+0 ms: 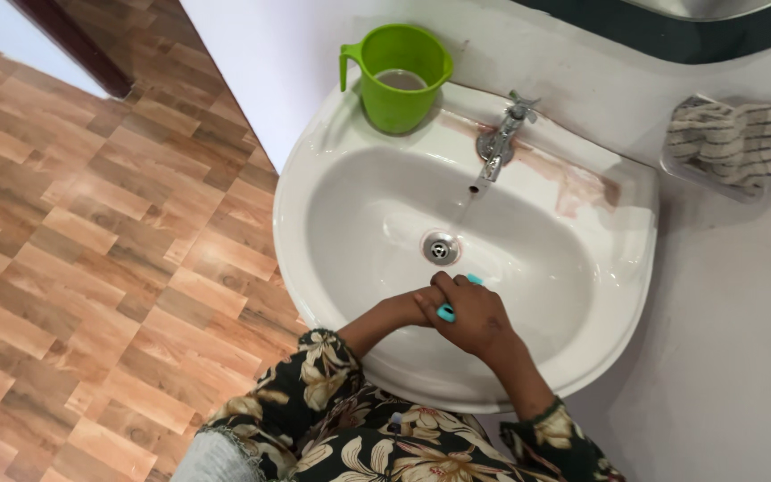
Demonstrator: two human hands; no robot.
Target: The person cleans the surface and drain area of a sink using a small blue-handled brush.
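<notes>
Both my hands meet over the near side of a white basin point(332, 161), just below the drain point(440, 247). My right hand point(473, 319) lies on top, closed in a fist around a small teal object point(446, 313). One teal end sticks out by the thumb and another shows at the fingers point(475, 279). My left hand point(412, 306) comes in from the left and touches the right hand. Its fingers are mostly hidden beneath, so I cannot tell whether it grips anything. Floral sleeves cover both my forearms.
A chrome tap point(501, 138) stands at the back of the basin, beside a reddish stain on the rim. A green jug point(396, 76) with a cup inside sits on the back-left rim. A striped cloth point(726, 141) rests in a wall holder. Wood-pattern floor point(91, 250) lies left.
</notes>
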